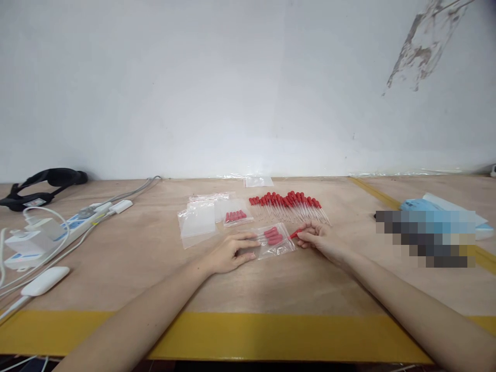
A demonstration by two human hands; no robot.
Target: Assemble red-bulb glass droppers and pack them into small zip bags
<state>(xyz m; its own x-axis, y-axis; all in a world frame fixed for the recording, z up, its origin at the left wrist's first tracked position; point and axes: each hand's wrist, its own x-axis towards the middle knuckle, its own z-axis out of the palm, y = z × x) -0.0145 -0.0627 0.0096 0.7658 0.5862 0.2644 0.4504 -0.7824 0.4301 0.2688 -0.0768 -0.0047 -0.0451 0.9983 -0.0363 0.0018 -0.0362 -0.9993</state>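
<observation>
Closest to the table's edge, both forearms reach in over the yellow tape (pixel 248 336). The left hand (pixel 228 253) lies flat with its fingers loosely spread on the near end of a clear bag (pixel 276 241), pinning it rather than gripping it. The bag already holds a few red-bulbed droppers. Just right of the bag's open side, the right hand (pixel 318 240) pinches one dropper (pixel 296 233) between thumb and fingertips, red bulb pointing toward the bag.

To my eye, this goes best if the left hand keeps the bag's mouth held down and slightly lifted open, while the dropper slides in low and straight, parallel with those inside, so the thin tip doesn't snag the plastic.

Farther back lie a filled bag (pixel 235 216) and empty bags (pixel 197 222), then the row of loose droppers (pixel 289 204). A power strip (pixel 58 232) sits well off to the left.
</observation>
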